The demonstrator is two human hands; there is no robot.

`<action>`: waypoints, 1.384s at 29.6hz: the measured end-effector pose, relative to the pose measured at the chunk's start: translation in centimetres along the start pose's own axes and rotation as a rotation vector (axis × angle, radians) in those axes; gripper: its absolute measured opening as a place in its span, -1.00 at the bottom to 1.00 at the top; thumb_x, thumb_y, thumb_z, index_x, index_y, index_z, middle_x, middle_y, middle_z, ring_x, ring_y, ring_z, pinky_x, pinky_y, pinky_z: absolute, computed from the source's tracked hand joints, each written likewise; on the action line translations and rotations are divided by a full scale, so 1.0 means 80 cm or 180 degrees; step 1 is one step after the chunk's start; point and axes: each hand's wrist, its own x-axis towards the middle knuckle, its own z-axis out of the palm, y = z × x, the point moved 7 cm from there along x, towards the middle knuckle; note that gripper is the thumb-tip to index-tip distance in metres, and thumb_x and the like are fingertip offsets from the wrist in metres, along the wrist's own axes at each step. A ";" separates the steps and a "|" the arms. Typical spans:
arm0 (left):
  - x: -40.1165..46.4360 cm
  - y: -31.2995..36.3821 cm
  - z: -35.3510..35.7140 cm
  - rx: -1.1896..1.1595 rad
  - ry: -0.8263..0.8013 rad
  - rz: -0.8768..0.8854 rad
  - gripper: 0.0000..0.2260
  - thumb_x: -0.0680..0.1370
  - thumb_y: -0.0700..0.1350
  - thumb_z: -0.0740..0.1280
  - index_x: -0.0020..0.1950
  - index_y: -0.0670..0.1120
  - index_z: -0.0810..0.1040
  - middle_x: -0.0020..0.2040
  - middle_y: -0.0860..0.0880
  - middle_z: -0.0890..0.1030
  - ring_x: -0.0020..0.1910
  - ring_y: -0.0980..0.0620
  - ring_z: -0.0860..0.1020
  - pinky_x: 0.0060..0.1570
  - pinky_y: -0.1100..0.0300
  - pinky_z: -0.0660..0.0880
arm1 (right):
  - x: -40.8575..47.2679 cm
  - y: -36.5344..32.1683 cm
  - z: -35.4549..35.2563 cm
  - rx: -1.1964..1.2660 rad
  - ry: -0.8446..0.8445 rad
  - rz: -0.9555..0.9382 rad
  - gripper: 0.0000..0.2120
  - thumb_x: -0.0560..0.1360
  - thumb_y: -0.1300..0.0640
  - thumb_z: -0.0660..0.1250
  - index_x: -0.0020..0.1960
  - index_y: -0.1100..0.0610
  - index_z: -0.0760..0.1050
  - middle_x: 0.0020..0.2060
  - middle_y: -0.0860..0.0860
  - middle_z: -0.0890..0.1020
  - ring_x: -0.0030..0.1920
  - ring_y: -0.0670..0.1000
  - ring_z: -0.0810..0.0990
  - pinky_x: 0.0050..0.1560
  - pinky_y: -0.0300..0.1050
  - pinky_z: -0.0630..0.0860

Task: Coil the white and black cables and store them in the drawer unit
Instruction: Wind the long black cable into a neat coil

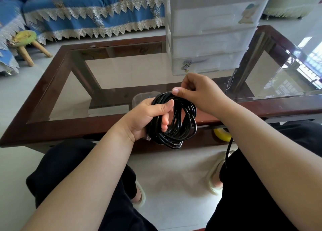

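Clearly, the left hand (148, 115) was wrapped around one side of the black cable (176, 122), fingers curled through the middle of the coil, while the right hand (196, 91) pinched the top of the loops between thumb and bent fingers. The coil hung in the air just in front of the near edge of the glass table (52, 95). A loose tail of the same cable ran down past the right forearm toward the floor.

Judging from that, the loops looked uneven and crossed over each other, so a slack left grip could have let them spring apart. The hanging tail could also have snagged on a knee or the table edge and dragged turns out of the bundle.

Counted: one black cable, and no white cable visible. One drawer unit (212, 30) stood on the table, with four drawer fronts visible, all closed. One yellow tape roll (222, 135) sat under the table, and one small wooden stool (27, 44) stood by the sofa
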 end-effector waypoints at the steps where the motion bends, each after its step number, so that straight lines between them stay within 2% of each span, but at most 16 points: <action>1: 0.001 0.001 -0.001 -0.0047 0.0017 0.0037 -0.78 0.51 -0.03 0.32 -0.20 -0.17 0.45 -0.55 0.00 0.45 -0.59 0.09 0.41 -0.51 0.26 0.40 | 0.001 0.004 -0.002 -0.0018 0.0005 0.0012 -0.66 0.40 -0.22 0.36 -0.23 0.05 0.42 -0.44 -0.12 0.38 -0.45 -0.17 0.33 -0.43 -0.36 0.25; 3: 0.002 0.005 -0.003 -0.0219 0.0048 0.0099 -0.75 0.52 0.00 0.30 -0.22 -0.16 0.42 -0.58 0.03 0.40 -0.62 0.12 0.35 -0.52 0.28 0.36 | 0.004 0.012 -0.008 -0.0058 0.0036 0.0058 -0.66 0.43 -0.21 0.33 -0.21 0.07 0.44 -0.47 -0.12 0.40 -0.47 -0.18 0.34 -0.42 -0.35 0.28; 6: 0.002 0.010 -0.008 -0.0552 0.0050 0.0104 -0.74 0.49 0.05 0.24 -0.27 -0.12 0.39 -0.62 0.07 0.32 -0.66 0.15 0.29 -0.56 0.29 0.33 | 0.008 0.025 -0.011 0.0316 0.0067 0.0190 -0.67 0.50 -0.13 0.30 -0.11 0.16 0.47 -0.44 -0.08 0.52 -0.45 -0.15 0.45 -0.37 -0.22 0.45; 8: 0.001 0.015 -0.013 -0.0854 -0.0079 0.0083 -0.71 0.50 0.07 0.23 -0.31 -0.10 0.42 -0.63 0.10 0.30 -0.67 0.17 0.28 -0.57 0.30 0.33 | 0.009 0.037 -0.013 0.0528 0.0159 0.0299 -0.71 0.52 -0.08 0.29 -0.12 0.16 0.47 -0.41 0.00 0.55 -0.46 -0.14 0.48 -0.44 -0.24 0.49; 10: 0.000 0.024 -0.021 -0.1278 -0.0241 0.0155 -0.70 0.52 0.08 0.22 -0.32 -0.09 0.47 -0.64 0.10 0.32 -0.67 0.19 0.31 -0.57 0.32 0.34 | 0.009 0.054 -0.019 0.0766 0.0333 0.0534 -0.73 0.55 -0.05 0.27 -0.22 0.11 0.45 -0.45 -0.01 0.47 -0.53 -0.12 0.42 -0.49 -0.19 0.47; 12: 0.002 0.031 -0.032 -0.1660 -0.0195 0.0258 -0.67 0.55 0.09 0.18 -0.30 -0.09 0.45 -0.63 0.09 0.33 -0.66 0.19 0.32 -0.57 0.34 0.33 | 0.005 0.069 -0.015 0.1459 0.0367 0.0855 -0.70 0.59 -0.02 0.23 -0.27 0.10 0.41 -0.50 -0.03 0.37 -0.52 -0.05 0.33 -0.48 -0.15 0.41; 15: 0.006 0.030 -0.040 -0.2034 0.0149 0.0336 -0.66 0.59 0.12 0.14 -0.27 -0.07 0.38 -0.63 0.10 0.32 -0.65 0.19 0.32 -0.56 0.36 0.33 | -0.011 0.073 0.016 0.2030 -0.0072 0.1133 -0.80 0.61 0.07 0.18 -0.11 0.17 0.41 -0.45 -0.02 0.34 -0.49 -0.06 0.28 -0.53 -0.20 0.41; 18: 0.010 0.025 -0.055 -0.2418 0.0739 0.0473 -0.65 0.61 0.13 0.18 -0.27 -0.06 0.38 -0.61 0.10 0.32 -0.62 0.19 0.31 -0.53 0.37 0.32 | -0.029 0.064 0.046 0.1559 -0.0420 0.1183 -0.88 0.62 0.17 0.15 0.13 0.14 0.39 -0.39 0.03 0.38 -0.53 -0.08 0.33 -0.55 -0.19 0.47; 22: 0.004 0.024 -0.081 -0.2667 0.1641 0.0784 -0.65 0.61 0.09 0.23 -0.32 -0.05 0.39 -0.56 0.10 0.34 -0.57 0.18 0.32 -0.50 0.34 0.34 | -0.050 0.052 0.071 0.0507 -0.0940 0.1165 -0.61 0.60 0.17 0.14 0.39 0.07 0.16 -0.28 0.03 0.53 -0.47 0.00 0.45 -0.53 -0.11 0.48; 25: -0.004 0.027 -0.096 -0.2671 0.2166 0.1003 -0.63 0.61 0.07 0.24 -0.35 -0.05 0.37 -0.54 0.10 0.34 -0.57 0.17 0.33 -0.48 0.32 0.37 | -0.064 0.036 0.078 -0.1123 -0.1249 0.0456 -0.59 0.63 0.09 0.11 0.41 0.21 0.14 -0.06 0.14 0.62 -0.14 0.18 0.59 -0.29 -0.03 0.42; 27: -0.007 0.029 -0.102 -0.2521 0.2413 0.1048 -0.62 0.60 0.07 0.25 -0.37 -0.05 0.36 -0.54 0.10 0.35 -0.57 0.15 0.34 -0.46 0.29 0.38 | -0.069 0.026 0.074 -0.1697 -0.1201 0.0192 -0.62 0.64 0.08 0.06 0.41 0.20 0.16 0.09 0.15 0.58 0.01 0.22 0.58 -0.22 -0.04 0.39; 30: -0.008 0.027 -0.105 -0.2222 0.2647 0.1049 -0.61 0.60 0.09 0.25 -0.38 -0.05 0.40 -0.54 0.10 0.37 -0.56 0.14 0.36 -0.45 0.25 0.39 | -0.071 0.010 0.072 -0.2529 -0.1078 -0.0180 -0.51 0.63 0.16 0.07 0.51 0.20 0.02 0.22 0.12 0.51 -0.03 0.19 0.62 -0.34 -0.09 0.39; 34: -0.005 0.024 -0.102 -0.2041 0.2748 0.1059 -0.62 0.59 0.09 0.26 -0.38 -0.06 0.41 -0.53 0.09 0.37 -0.55 0.13 0.36 -0.44 0.23 0.41 | -0.075 -0.009 0.080 -0.2901 -0.1100 -0.0457 -0.34 0.53 0.32 0.10 0.53 0.24 -0.15 0.23 0.14 0.44 -0.13 0.19 0.61 -0.54 -0.15 0.20; 36: -0.002 0.021 -0.102 -0.1984 0.2752 0.1026 -0.64 0.58 0.10 0.28 -0.35 -0.06 0.42 -0.52 0.08 0.38 -0.54 0.13 0.37 -0.42 0.22 0.42 | -0.074 -0.018 0.081 -0.2953 -0.1092 -0.0527 -0.33 0.49 0.35 0.13 0.53 0.23 -0.05 0.20 0.14 0.44 -0.12 0.20 0.61 -0.55 -0.15 0.18; 39: -0.002 0.018 -0.101 -0.1741 0.2812 0.1028 -0.69 0.57 0.11 0.29 -0.24 -0.08 0.45 -0.51 0.07 0.41 -0.53 0.12 0.40 -0.37 0.19 0.45 | -0.068 -0.036 0.079 -0.2790 -0.1071 -0.0718 -0.53 0.48 0.33 0.13 0.38 0.17 0.28 0.09 0.08 0.47 -0.17 0.18 0.60 -0.55 -0.15 0.16; 41: -0.004 0.020 -0.098 -0.1421 0.2883 0.1071 -0.71 0.58 0.10 0.28 -0.16 -0.11 0.45 -0.51 0.07 0.41 -0.53 0.10 0.40 -0.36 0.17 0.46 | -0.065 -0.049 0.077 -0.2672 -0.1039 -0.0952 -0.64 0.51 0.29 0.12 0.28 0.11 0.36 0.05 0.03 0.47 -0.23 0.17 0.59 -0.55 -0.14 0.14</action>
